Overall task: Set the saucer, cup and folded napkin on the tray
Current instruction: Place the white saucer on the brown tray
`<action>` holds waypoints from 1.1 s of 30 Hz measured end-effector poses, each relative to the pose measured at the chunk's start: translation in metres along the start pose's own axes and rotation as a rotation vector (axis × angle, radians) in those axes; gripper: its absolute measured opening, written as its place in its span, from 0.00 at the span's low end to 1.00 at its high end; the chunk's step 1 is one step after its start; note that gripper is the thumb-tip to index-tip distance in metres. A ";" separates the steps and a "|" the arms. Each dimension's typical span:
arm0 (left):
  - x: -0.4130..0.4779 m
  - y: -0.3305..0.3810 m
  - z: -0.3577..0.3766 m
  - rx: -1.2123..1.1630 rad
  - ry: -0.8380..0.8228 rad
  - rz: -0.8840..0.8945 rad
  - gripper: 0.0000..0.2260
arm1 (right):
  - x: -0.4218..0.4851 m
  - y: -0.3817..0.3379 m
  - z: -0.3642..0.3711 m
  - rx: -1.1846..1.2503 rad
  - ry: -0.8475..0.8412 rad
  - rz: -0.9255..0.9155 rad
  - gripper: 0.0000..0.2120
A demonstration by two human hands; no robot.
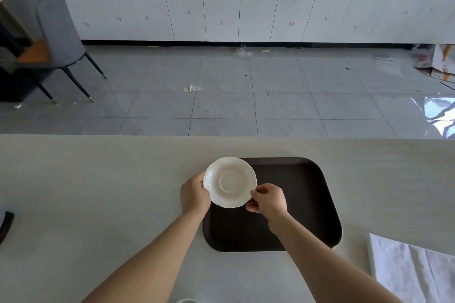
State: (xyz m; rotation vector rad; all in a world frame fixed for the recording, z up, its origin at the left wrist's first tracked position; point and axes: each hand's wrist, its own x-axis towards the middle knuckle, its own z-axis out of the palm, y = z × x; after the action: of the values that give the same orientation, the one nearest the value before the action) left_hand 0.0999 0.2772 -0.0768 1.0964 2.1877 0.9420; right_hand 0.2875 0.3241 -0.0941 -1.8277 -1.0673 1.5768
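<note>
A white saucer [230, 182] with a scalloped rim is held over the far left corner of a dark brown tray [300, 204]. My left hand [194, 193] grips its left edge and my right hand [268, 198] pinches its near right edge. A white napkin [411, 268] lies flat on the counter at the lower right, right of the tray. At the very bottom edge, between my forearms, a sliver of a white rim [187, 300] shows, possibly the cup.
The pale counter [98, 192] ends at a far edge, with tiled floor beyond. A dark object [5, 226] pokes in at the left edge. A grey chair [59, 32] stands far left, and white cabinets line the back wall.
</note>
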 end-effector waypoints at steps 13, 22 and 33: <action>0.002 -0.005 0.000 -0.037 -0.067 0.038 0.11 | 0.005 -0.001 0.003 0.116 -0.030 0.067 0.02; 0.004 -0.005 -0.002 -0.079 -0.129 0.006 0.10 | 0.010 -0.002 0.005 0.087 -0.038 0.052 0.01; -0.003 0.008 -0.010 -0.041 -0.137 -0.029 0.13 | 0.005 -0.004 0.003 -0.083 -0.027 -0.008 0.03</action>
State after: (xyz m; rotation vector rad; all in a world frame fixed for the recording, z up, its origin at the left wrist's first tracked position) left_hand 0.0986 0.2746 -0.0638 1.0747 2.0598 0.8689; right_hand 0.2834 0.3300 -0.0945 -1.8589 -1.1671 1.5781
